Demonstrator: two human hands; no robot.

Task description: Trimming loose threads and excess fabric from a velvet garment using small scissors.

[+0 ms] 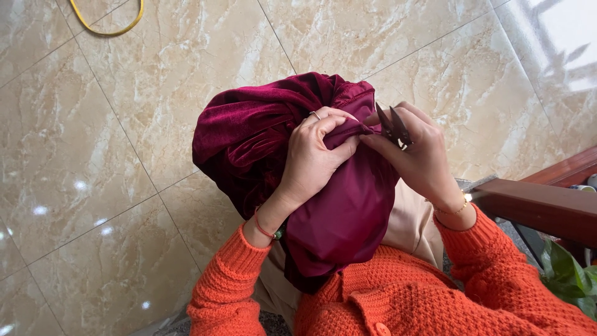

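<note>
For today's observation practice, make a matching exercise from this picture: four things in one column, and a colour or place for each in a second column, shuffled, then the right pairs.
Things
1. velvet garment
2. small snips
3. cord
4. plant leaves

Colour or place
A. yellow, on the floor at the top left
B. green, at the lower right edge
C. dark red, bunched over the lap
D. dark, held in the right hand

Right pairs: 1-C, 2-D, 3-A, 4-B. The left hand pinches a fold of the garment's lining beside the snips.
</note>
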